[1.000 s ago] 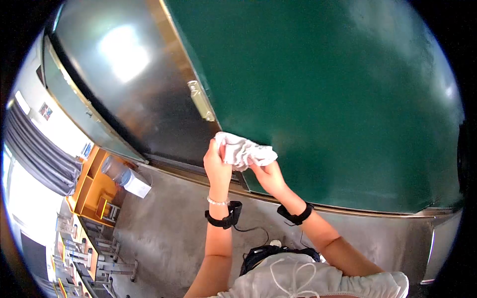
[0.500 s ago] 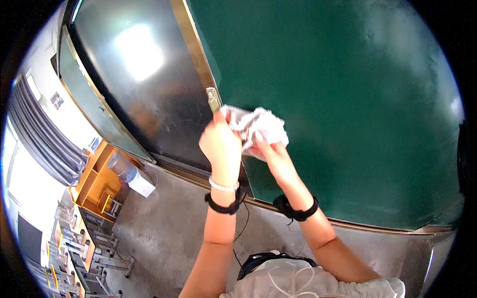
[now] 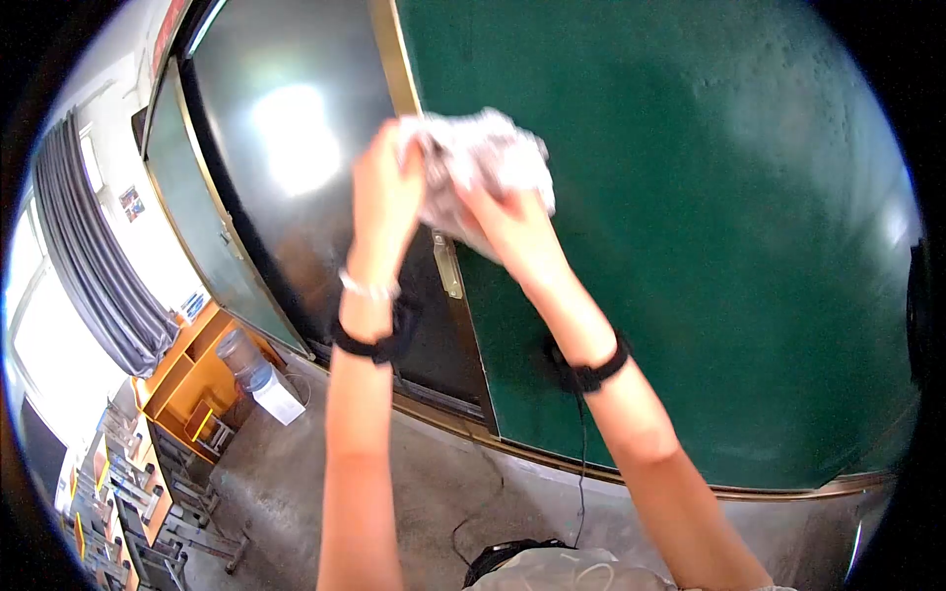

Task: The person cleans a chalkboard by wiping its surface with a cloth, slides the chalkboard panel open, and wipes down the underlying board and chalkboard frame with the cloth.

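A crumpled white cloth with greyish patches is held up between both hands in front of the green chalkboard. My left hand grips its left edge, fingers closed and slightly blurred. From below, my right hand grips the cloth's lower right part, with the thumb on the near side. The cloth covers most of the right fingers. Just below the cloth, a metal latch sits on the board's gold-coloured frame. I cannot tell whether the cloth touches the board.
Left of the green board is a dark glossy panel with a bright reflection. A water dispenser stands on the floor by a wooden cabinet. Desks line the lower left, near a grey curtain. A thin cable hangs near my right arm.
Both hands have risen with the cloth, the left also moving leftward. The cloth now looks more bunched and spread between them. The camera view has shifted slightly.
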Motion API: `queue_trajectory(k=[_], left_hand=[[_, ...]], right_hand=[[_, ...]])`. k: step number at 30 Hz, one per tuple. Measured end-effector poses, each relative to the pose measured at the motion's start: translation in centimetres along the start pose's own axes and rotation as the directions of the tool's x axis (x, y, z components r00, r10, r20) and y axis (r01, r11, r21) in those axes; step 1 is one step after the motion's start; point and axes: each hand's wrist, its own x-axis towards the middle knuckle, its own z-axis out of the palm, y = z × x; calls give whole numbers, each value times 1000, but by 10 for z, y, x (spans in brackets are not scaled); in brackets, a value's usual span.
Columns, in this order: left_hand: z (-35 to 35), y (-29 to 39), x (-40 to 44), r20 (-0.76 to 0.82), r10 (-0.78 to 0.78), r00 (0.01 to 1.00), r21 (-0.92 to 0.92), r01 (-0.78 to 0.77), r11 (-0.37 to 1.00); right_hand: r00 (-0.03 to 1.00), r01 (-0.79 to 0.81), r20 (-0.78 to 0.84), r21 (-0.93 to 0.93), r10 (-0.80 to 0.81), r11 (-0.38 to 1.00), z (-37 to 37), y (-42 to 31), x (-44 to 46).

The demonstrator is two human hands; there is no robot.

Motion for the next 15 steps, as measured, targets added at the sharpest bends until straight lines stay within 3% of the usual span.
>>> queue_trajectory(k=[1,2,4,6,8,11,12,14,15], left_hand=[[3,-11,27,-73,120,990,-40,-123,992],[1,-12,43,-92,86,992,-10,-87,996],[-1,-11,52,-70,56,996,18,-55,998],[8,-21,34,-110,94,989,-111,-107,988],[11,-22,4,-37,-19,999,-125,14,992],[15,-27,-49,56,-28,998,-118,35,992],[15,-29,-65,112,-56,992,-117,69,991],[14,-15,-88,162,5,987,-63,5,998],[18,-9,-101,170,26,985,40,-33,999]], right_hand=[[991,-137,-5,-147,137,980,4,-34,18],[994,-56,-98,-104,46,993,15,-17,40],[976,-169,-143,-24,164,985,23,-17,50],[987,-130,-102,-6,128,992,18,-10,31],[997,-41,-66,71,46,997,15,15,-1],[984,-173,-1,255,179,951,6,53,-57],[927,-366,55,358,372,859,1,47,-75],[923,-371,78,446,378,814,-8,58,-107],[921,-383,70,346,383,857,-16,76,-126]])
